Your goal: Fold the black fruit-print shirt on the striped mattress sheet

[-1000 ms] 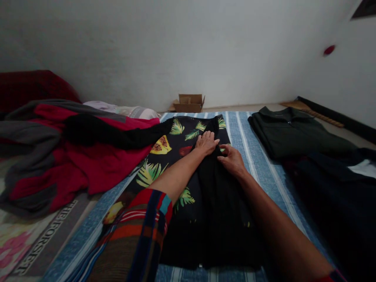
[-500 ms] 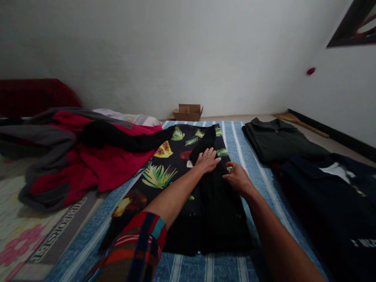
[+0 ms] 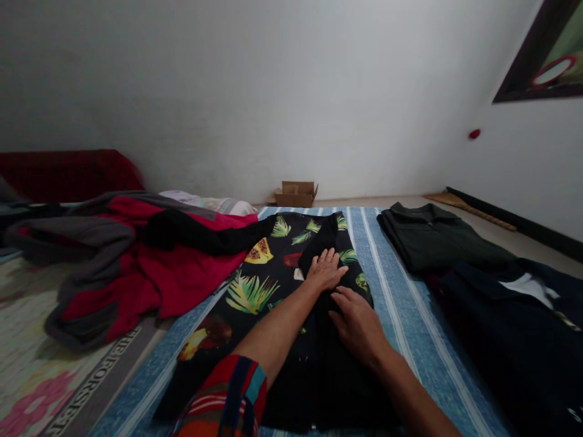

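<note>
Head view, one entry. Printed shirt [image 3: 273,273]: black with leaf and fruit print, lay flat on a striped mat [image 3: 392,291] at centre, its right side folded inward as a plain dark panel. Left hand [image 3: 325,270]: fingers flat and slightly spread, palm down on the fold near the collar end, at 12 o'clock of the shirt's middle; it held nothing, only pressed. Right hand [image 3: 357,325]: fingers extended and together, palm down on the dark panel, just at 5 o'clock of the left hand, also gripping nothing. Judged advice: to smooth the fold well, one palm should anchor the cloth while the other sweeps along the crease, keeping the edge straight with the mat's stripes. Red and grey garment [image 3: 136,267]: heaped at 9 o'clock, its black sleeve lapping the shirt. Dark green shirt [image 3: 437,240]: folded, at 2 o'clock. Navy garment [image 3: 523,328]: at 3 o'clock. Cardboard box [image 3: 296,194]: at 12 o'clock by the wall.
</note>
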A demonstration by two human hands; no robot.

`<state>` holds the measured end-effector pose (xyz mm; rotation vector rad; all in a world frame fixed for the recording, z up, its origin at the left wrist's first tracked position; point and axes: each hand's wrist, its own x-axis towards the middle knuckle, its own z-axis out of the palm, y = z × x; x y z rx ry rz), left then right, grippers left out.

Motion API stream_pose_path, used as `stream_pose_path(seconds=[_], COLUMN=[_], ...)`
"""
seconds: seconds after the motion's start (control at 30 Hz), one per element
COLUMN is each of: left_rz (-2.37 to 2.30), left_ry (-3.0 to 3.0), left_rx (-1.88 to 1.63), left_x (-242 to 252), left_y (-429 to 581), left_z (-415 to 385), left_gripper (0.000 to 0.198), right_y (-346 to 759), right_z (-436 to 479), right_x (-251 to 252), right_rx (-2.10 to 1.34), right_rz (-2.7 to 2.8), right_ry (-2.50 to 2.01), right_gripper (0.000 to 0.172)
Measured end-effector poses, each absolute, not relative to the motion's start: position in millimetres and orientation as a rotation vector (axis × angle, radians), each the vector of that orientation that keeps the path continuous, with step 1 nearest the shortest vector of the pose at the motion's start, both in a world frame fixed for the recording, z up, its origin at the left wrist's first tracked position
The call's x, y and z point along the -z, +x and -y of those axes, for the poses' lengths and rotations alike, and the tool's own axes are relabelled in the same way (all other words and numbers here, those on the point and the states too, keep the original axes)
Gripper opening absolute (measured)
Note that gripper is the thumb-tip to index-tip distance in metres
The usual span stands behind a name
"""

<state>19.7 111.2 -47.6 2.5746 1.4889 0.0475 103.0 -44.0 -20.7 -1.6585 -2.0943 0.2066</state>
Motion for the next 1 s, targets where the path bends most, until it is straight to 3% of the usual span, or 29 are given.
stream_pose_path(seconds=[0.2, 0.4, 1.0], left_rz=[-1.478, -1.465, -1.389], left_ry=[2.558, 2.520, 2.565], left_rx=[-0.035, -0.012, 0.058], left_x=[46.0, 40.3, 38.3], left_y=[18.3, 18.5, -12.0], left_z=[-108.8, -109.5, -65.8], left_gripper=[0.064, 0.062, 0.062], right_y=[108.9, 108.5, 105.5], right_z=[44.5, 46.2, 55.1], right_x=[46.8, 51.2, 46.3], right_rx=[-0.249, -0.236, -0.098], right_rz=[2.127, 2.122, 2.004], right_ry=[-1.737, -1.758, -1.720], right_gripper=[0.042, 0.046, 0.022])
